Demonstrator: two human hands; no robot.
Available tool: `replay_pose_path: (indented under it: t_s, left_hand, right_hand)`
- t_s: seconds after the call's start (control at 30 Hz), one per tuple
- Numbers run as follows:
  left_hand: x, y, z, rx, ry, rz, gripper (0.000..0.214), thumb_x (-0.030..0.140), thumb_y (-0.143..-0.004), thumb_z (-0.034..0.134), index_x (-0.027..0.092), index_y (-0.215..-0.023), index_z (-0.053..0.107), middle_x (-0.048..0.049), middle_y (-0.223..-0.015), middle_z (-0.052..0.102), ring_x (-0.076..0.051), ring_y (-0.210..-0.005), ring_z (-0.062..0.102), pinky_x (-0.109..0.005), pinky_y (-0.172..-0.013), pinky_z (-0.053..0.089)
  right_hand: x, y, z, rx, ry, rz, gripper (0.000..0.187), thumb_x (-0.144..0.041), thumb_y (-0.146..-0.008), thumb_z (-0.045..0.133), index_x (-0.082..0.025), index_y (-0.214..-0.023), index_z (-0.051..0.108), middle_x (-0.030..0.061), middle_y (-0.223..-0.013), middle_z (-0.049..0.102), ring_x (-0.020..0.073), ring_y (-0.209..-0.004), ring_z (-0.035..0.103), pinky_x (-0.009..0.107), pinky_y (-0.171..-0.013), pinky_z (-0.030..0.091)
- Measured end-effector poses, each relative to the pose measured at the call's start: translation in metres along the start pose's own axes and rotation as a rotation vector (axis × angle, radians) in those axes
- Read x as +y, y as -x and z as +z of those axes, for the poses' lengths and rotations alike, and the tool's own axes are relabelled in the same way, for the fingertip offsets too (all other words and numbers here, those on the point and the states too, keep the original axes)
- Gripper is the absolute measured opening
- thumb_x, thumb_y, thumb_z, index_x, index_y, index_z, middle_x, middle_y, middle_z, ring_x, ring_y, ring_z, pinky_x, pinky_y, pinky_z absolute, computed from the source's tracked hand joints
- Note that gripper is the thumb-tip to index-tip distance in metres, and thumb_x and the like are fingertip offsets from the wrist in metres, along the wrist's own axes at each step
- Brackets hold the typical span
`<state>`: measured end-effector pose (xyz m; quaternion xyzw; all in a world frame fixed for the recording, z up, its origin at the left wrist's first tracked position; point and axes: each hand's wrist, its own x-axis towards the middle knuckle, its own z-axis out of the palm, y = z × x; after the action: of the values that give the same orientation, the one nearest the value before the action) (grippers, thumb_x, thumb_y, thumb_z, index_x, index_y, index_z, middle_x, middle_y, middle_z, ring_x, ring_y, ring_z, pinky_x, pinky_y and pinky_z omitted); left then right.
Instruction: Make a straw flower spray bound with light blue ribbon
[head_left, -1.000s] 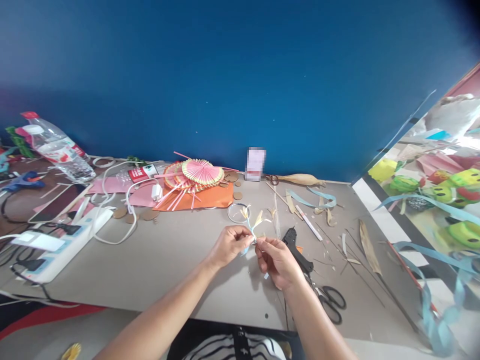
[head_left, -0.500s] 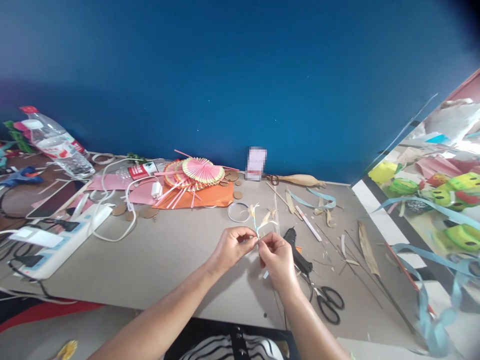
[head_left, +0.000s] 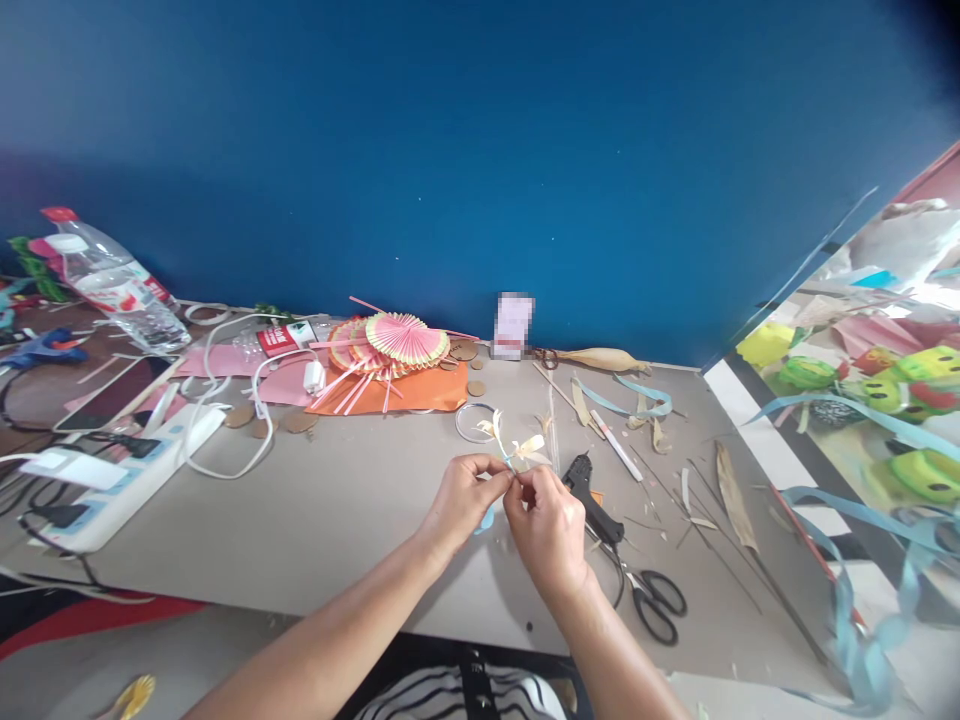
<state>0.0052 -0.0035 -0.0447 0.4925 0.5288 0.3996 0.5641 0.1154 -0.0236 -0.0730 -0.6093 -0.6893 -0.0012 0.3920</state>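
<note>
left hand [head_left: 463, 497]: fingertips pinched shut on the stem of the leaf-and-ribbon sprig.
right hand [head_left: 546, 525]: thumb and forefinger closed on the same stem, meeting the left fingertips.
leaf-and-ribbon sprig [head_left: 516, 446]: held just over the table [head_left: 337, 520]; pale strips fan toward 12 o'clock, and a blue ribbon tail hangs at 6.
glue gun [head_left: 594, 502]: at 3 o'clock of the right hand.
scissors [head_left: 654, 602]: at 4 o'clock.
wire ring [head_left: 475, 424]: at 12 o'clock of the left hand.

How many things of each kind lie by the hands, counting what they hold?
Cream-and-blue strip ornament, pinched by left hand and right hand: 1
Black hot glue gun: 1
Black-handled metal scissors: 1
White plastic ring: 1
Total: 4
</note>
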Motion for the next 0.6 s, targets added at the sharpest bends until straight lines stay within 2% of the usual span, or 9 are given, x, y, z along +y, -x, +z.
replay_pose_path:
  t_s: [0.13, 0.2, 0.3, 0.43, 0.5, 0.6]
  left_hand:
    - [-0.003, -0.008, 0.002, 0.027, 0.028, -0.011, 0.017, 0.027, -0.063, 0.056, 0.011, -0.064, 0.063, -0.0009, -0.057, 0.059, -0.010, -0.049, 0.048, -0.021, -0.049, 0.036]
    - [-0.003, -0.013, 0.001, 0.036, 0.036, 0.019, 0.015, 0.025, -0.062, 0.056, 0.011, -0.062, 0.063, -0.0004, -0.057, 0.059, -0.011, -0.053, 0.049, -0.021, -0.053, 0.037]
    - [-0.002, -0.019, -0.002, 0.025, 0.057, 0.051, 0.014, 0.025, -0.062, 0.056, 0.013, -0.060, 0.062, 0.0007, -0.056, 0.058, -0.011, -0.058, 0.050, -0.021, -0.055, 0.037]
    - [0.003, -0.025, -0.010, -0.092, 0.068, 0.063, 0.013, 0.026, -0.064, 0.056, 0.015, -0.060, 0.061, 0.0021, -0.053, 0.056, -0.010, -0.053, 0.047, -0.021, -0.050, 0.034]
    - [0.004, -0.027, -0.014, -0.160, 0.074, 0.081, 0.013, 0.026, -0.064, 0.056, 0.015, -0.062, 0.062, 0.0018, -0.055, 0.057, -0.010, -0.052, 0.046, -0.021, -0.049, 0.033]
    - [0.005, -0.029, -0.017, -0.207, 0.066, 0.097, 0.013, 0.027, -0.065, 0.057, 0.015, -0.063, 0.062, 0.0020, -0.056, 0.058, -0.009, -0.053, 0.047, -0.021, -0.051, 0.034]
  right_hand:
    - [0.001, -0.003, 0.003, -0.026, -0.005, 0.024, 0.014, -0.019, -0.074, 0.044, -0.019, -0.061, 0.049, -0.0001, -0.057, 0.051, 0.0107, -0.049, 0.047, 0.021, -0.047, 0.031]
    - [0.000, -0.006, 0.002, -0.063, -0.088, 0.087, 0.013, -0.021, -0.074, 0.046, -0.019, -0.062, 0.051, 0.0007, -0.059, 0.052, 0.0113, -0.051, 0.047, 0.021, -0.049, 0.032]
    - [0.000, -0.013, -0.002, -0.174, -0.409, 0.332, 0.011, -0.028, -0.072, 0.050, -0.019, -0.065, 0.052, -0.0009, -0.055, 0.051, 0.0106, -0.046, 0.045, 0.022, -0.046, 0.033]
    - [0.004, -0.023, -0.007, -0.377, -0.997, 0.696, 0.017, -0.034, -0.070, 0.053, -0.017, -0.069, 0.050, -0.0034, -0.054, 0.048, 0.0070, -0.037, 0.041, 0.020, -0.037, 0.029]
    - [0.006, -0.026, -0.009, -0.461, -1.190, 0.788, 0.020, -0.035, -0.069, 0.055, -0.016, -0.066, 0.049, -0.0040, -0.054, 0.048, 0.0051, -0.034, 0.040, 0.018, -0.034, 0.025]
    - [0.008, -0.029, -0.011, -0.519, -1.333, 0.862, 0.021, -0.033, -0.066, 0.059, -0.015, -0.064, 0.049, -0.0055, -0.052, 0.046, 0.0029, -0.030, 0.037, 0.018, -0.032, 0.020]
